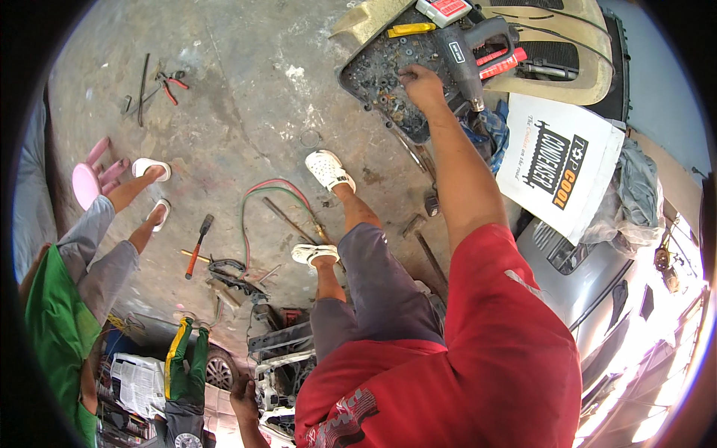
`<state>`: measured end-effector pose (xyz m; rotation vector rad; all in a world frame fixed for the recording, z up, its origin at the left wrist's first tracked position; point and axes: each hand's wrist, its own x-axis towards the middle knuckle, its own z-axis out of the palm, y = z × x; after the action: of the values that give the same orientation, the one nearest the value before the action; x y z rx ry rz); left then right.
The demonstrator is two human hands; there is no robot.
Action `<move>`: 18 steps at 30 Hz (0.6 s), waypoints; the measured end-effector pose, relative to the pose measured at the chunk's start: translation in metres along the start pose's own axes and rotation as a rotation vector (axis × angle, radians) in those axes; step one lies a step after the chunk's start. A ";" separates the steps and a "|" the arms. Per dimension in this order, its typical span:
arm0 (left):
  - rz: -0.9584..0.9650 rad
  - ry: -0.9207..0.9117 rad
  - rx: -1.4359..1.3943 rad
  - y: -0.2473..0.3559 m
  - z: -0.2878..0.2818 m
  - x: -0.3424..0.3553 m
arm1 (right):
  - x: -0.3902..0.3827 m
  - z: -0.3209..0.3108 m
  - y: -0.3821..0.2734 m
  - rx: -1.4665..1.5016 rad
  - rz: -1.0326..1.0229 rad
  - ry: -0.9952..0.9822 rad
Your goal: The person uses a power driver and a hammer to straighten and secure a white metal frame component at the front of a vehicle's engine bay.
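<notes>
At the right hand [424, 86], the fingers are seen curled downward, their tips brought together over the loose, dark and brassy small metal hardware [387, 97]; whether a piece is pinched between them cannot be told. The pieces lie directly beneath and around this grip, and are spread to its left toward the left corner of the dark, raised-rim plastic tray [347, 87] that carries them. No single long axis is given by the scatter.

The right forearm is brought in across the tray's near edge. Just to the right of the grip, over the tray's right side, a grey-and-black pistol-shaped heat gun [457, 58] is laid, its barrel slanting nearward so that its metal nozzle is pointed at the near edge. Beyond the fingertips, by the far edge, a flat yellow tool [411, 30] is set crosswise, apart from the hand. Next to it, at the far right corner, a white-and-red box [444, 10] is seen.

The left hand [245, 397] is lowered at the person's side, well apart from the tray, its fingers partly bent; whether anything is held there cannot be told. By far the nearer hand to the hardware is the right.
</notes>
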<state>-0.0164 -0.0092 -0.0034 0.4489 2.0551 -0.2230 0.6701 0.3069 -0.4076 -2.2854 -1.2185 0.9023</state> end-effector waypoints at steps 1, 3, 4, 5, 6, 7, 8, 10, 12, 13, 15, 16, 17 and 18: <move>-0.004 0.002 -0.001 0.007 0.002 -0.003 | -0.002 0.001 -0.007 -0.089 -0.015 0.000; 0.001 0.006 0.011 0.015 0.004 -0.006 | -0.004 0.004 -0.018 -0.230 -0.033 0.002; 0.010 0.007 0.024 0.018 0.004 -0.006 | -0.005 0.006 -0.021 -0.282 -0.036 0.004; 0.019 0.010 0.037 0.021 0.004 -0.007 | -0.004 0.007 -0.024 -0.334 -0.040 0.006; 0.024 0.009 0.034 0.029 0.006 -0.010 | -0.004 0.009 -0.027 -0.356 -0.008 0.004; 0.029 0.008 0.030 0.042 0.010 -0.013 | -0.002 0.010 -0.029 -0.378 0.023 0.002; 0.034 0.007 0.026 0.048 0.013 -0.014 | 0.000 0.011 -0.031 -0.400 0.053 -0.001; 0.058 0.037 0.043 0.032 0.007 -0.012 | 0.001 0.015 -0.032 -0.297 0.110 0.043; 0.059 0.048 0.035 0.019 0.002 -0.008 | 0.006 0.016 -0.028 -0.128 0.161 0.045; 0.050 0.043 0.022 0.018 0.001 -0.007 | 0.007 0.014 -0.019 -0.010 0.188 0.026; 0.035 0.038 0.028 0.018 0.000 -0.007 | 0.005 0.014 -0.007 0.142 0.199 0.025; 0.030 0.037 0.047 0.021 0.001 -0.009 | 0.004 0.015 -0.005 0.177 0.183 0.043; 0.025 0.036 0.066 0.022 0.002 -0.010 | 0.003 0.015 -0.002 0.211 0.168 0.061; 0.046 0.036 0.054 0.019 0.002 -0.009 | 0.002 0.016 -0.001 0.193 0.161 0.066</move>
<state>-0.0037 0.0052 0.0037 0.5363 2.0757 -0.2454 0.6598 0.3100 -0.4191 -2.2611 -0.8885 0.9477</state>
